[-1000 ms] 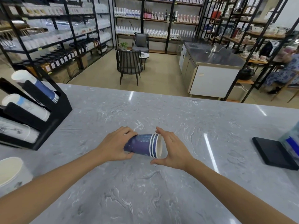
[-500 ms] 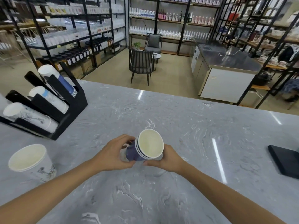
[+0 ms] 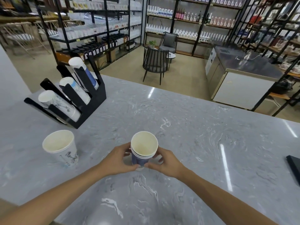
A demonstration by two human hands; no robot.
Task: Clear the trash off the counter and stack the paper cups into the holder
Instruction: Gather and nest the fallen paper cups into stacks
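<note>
Stack of blue paper cups (image 3: pixel 142 153), nested one inside another, mouth up, three or so rims showing at the top, pale and empty inside, dark blue wall with a faint pattern, white foot at the bottom. Standing upright on the grey marbled table (image 3: pixel 211 151), near the front edge and about the middle. Held from both sides: left hand (image 3: pixel 121 159) with fingers curled round the left wall, right hand (image 3: pixel 164 161) with fingers curled round the right wall, thumbs meeting low near the foot. Step in hand, by judgement: gathering and squaring the blue cups into one stack, not yet carried to the holder. Next move probably calls for lifting the stack, turning it on its side and sliding it into the far slot of the black cup holder (image 3: pixel 90 108), far left on the table, where a blue stack (image 3: pixel 84 73) already lies slanted; needs the same slant and a gentle push, otherwise cups may jam or slip apart. To the left, a white cup stack with ink drawing (image 3: pixel 62 147), upright, well apart from the hands. At the right edge, a black flat object (image 3: pixel 294 168), only partly seen.
</note>
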